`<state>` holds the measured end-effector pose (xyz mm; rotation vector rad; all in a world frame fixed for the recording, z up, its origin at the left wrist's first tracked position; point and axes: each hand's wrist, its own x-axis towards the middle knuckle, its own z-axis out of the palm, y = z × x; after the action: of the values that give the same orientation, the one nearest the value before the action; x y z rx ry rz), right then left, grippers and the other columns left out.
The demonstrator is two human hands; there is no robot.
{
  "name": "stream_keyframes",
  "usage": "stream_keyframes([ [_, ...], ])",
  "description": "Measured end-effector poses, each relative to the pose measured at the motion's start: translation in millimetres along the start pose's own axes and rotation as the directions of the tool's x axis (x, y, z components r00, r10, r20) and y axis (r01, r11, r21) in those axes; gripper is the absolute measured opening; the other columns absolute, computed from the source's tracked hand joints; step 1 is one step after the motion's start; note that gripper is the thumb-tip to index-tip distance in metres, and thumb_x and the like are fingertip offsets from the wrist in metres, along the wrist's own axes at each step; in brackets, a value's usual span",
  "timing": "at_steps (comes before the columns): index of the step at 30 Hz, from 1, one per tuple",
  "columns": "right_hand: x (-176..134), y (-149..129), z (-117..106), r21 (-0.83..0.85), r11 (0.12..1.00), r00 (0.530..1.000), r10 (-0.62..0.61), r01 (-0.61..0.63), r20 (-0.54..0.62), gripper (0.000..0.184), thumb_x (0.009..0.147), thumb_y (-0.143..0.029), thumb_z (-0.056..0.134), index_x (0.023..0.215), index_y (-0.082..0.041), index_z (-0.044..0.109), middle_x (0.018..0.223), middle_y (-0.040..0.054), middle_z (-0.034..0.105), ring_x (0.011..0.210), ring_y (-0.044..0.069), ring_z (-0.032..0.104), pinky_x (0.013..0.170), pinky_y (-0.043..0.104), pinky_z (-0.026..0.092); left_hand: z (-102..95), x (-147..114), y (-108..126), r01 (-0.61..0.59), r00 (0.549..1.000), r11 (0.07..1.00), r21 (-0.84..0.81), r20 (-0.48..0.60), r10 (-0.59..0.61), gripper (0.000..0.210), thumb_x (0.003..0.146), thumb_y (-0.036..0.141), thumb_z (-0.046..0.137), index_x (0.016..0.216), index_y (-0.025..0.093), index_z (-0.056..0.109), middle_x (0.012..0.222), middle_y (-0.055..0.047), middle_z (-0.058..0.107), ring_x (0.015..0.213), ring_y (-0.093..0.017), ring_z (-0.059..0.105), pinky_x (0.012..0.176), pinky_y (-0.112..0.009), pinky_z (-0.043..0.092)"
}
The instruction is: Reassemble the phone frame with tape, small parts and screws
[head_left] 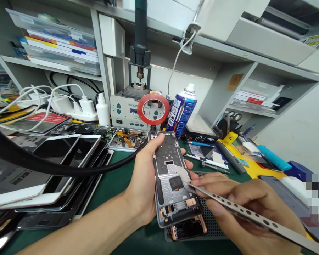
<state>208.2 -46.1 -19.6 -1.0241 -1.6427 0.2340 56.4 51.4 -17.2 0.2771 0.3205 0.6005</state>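
Left hand (pixel 143 177) in a curled grip, thumb up, right hand (pixel 241 202) in a pinching grip

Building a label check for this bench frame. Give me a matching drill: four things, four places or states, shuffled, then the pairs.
Things:
1. opened phone
2. tweezers
3. roll of red tape
4. blue spray can

Places or states:
A. stands upright, right of the tape roll
B. held in the left hand, insides facing up
C. stands on edge in front of the grey station
D. held in the right hand, tips on the phone's insides

Pairs: 1-B, 2-D, 3-C, 4-A
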Motion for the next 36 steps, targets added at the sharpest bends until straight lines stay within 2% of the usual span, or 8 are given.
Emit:
stream_keyframes([
  [5,0,-1,4,0.061,0.997,0.998,0.046,-0.043,-0.051,0.027,0.08,-0.006,0.066,0.084,-0.03,0.055,0.078,-0.0006,0.078,0.083,0.026,0.077,0.078,0.042,0.065,-0.5,0,-1,0.007,1.0,1.0,-0.007,-0.016,-0.007,0.045,0.082,0.059,0.056,0.087,0.016,0.066,0.072,-0.009,0.066,0.058,-0.022,0.066,0.053,-0.031,0.053],
  [14,0,0,3,0.025,1.0,1.0,-0.005,0.006,-0.028,0.031,0.079,-0.001,0.065,0.089,-0.03,0.057,0.082,-0.0003,0.079,0.085,0.026,0.077,0.082,0.044,0.063,-2.2,-1,-3,0.035,0.991,0.999,-0.037,-0.129,-0.039,0.05,0.08,0.063,0.053,0.085,0.015,0.066,0.072,-0.012,0.068,0.059,-0.026,0.067,0.055,-0.037,0.055],
  [24,-1,4,0,-0.02,0.999,0.999,-0.044,0.045,0.026,0.043,0.076,0.003,0.061,0.095,-0.034,0.05,0.092,-0.0045,0.08,0.094,0.025,0.076,0.092,0.046,0.061,-1.9,1,-5,0.043,0.987,0.989,-0.139,-0.145,-0.064,0.042,0.078,0.057,0.06,0.085,0.017,0.067,0.077,-0.013,0.07,0.067,-0.03,0.07,0.057,-0.042,0.058],
  [28,1,6,-1,-0.022,0.992,0.987,-0.122,0.125,0.1,0.045,0.076,0.007,0.058,0.099,-0.03,0.051,0.095,0.0,0.08,0.095,0.027,0.076,0.093,0.051,0.061,-2.3,0,-5,0.042,0.986,0.989,-0.139,-0.156,-0.063,0.04,0.079,0.056,0.059,0.083,0.016,0.067,0.076,-0.013,0.07,0.067,-0.029,0.07,0.056,-0.041,0.058],
  [32,5,5,-6,-0.055,0.98,0.971,-0.181,0.191,0.153,0.047,0.074,0.011,0.057,0.101,-0.027,0.049,0.096,0.0027,0.08,0.098,0.029,0.075,0.092,0.048,0.062,-2.2,0,-5,0.048,0.983,0.994,-0.099,-0.17,-0.065,0.045,0.081,0.058,0.055,0.079,0.014,0.066,0.078,-0.014,0.069,0.066,-0.029,0.069,0.055,-0.04,0.057],
  [36,9,3,-9,-0.107,0.966,0.95,-0.204,0.234,0.235,0.047,0.073,0.01,0.059,0.1,-0.026,0.048,0.097,0.0021,0.08,0.102,0.028,0.074,0.094,0.042,0.062,-2.9,2,-3,0.048,0.989,0.993,-0.104,-0.134,-0.062,0.047,0.083,0.059,0.053,0.079,0.014,0.065,0.08,-0.015,0.069,0.067,-0.029,0.069,0.054,-0.039,0.057],
])
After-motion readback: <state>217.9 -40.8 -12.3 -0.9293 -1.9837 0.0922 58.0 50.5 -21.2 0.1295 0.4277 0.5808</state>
